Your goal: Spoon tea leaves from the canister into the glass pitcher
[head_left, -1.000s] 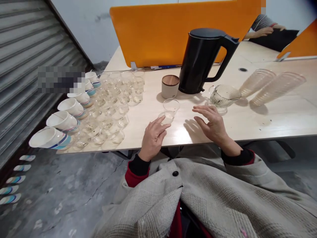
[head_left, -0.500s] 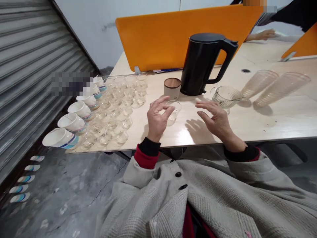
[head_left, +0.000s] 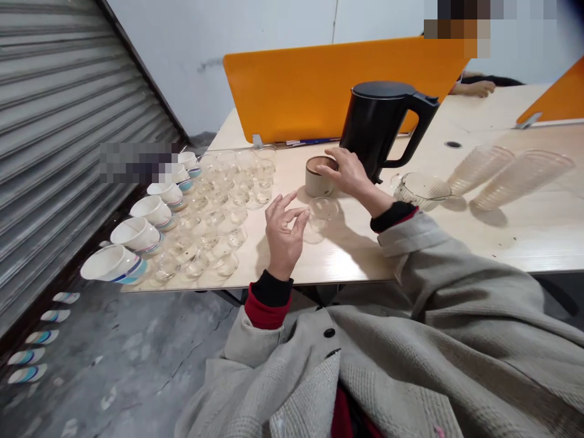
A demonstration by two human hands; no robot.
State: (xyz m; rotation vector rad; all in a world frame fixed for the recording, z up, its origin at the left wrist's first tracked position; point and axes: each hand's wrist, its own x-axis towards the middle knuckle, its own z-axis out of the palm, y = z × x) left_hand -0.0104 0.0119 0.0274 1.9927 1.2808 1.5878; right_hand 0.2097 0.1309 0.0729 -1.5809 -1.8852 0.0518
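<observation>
Two hands, right hand [head_left: 349, 172] seemingly gripping canister [head_left: 318, 177], glass cup [head_left: 320, 213] beside left hand [head_left: 283, 231]

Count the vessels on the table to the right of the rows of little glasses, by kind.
Black electric kettle: 1
Beige canister: 1
Single glass cup: 1
Glass pitcher: 1
Stacks of clear plastic cups: 2
Total: 6

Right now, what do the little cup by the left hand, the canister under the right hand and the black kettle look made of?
Little cup: clear glass or plastic; see-through, table visible through it. Canister: likely matte beige ceramic, brown wood-like lid. Black kettle: matte black, probably plastic or coated metal; dull sheen.
</observation>
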